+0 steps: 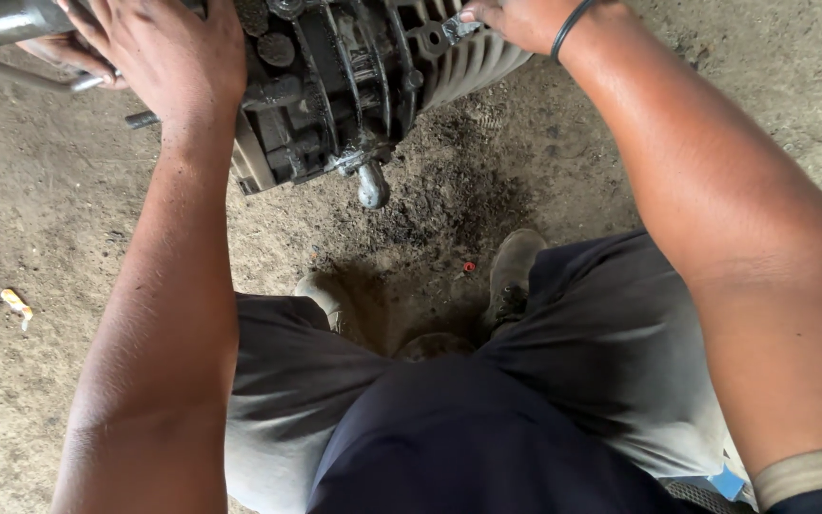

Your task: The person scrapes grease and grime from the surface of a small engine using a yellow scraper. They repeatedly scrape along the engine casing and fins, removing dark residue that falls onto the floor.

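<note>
A cigarette butt (16,305) lies on the dirt floor (40,200) at far left. The left hand (159,52) is closed over a metal bar (2,21) beside the greasy engine (335,86) at top centre. The right hand (516,19) pinches what may be a wrench (449,29) against the engine's fins.

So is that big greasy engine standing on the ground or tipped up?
Tipped up: the engine leans, its lower edge near the dirt floor, steadied by the left hand and right hand.
</note>
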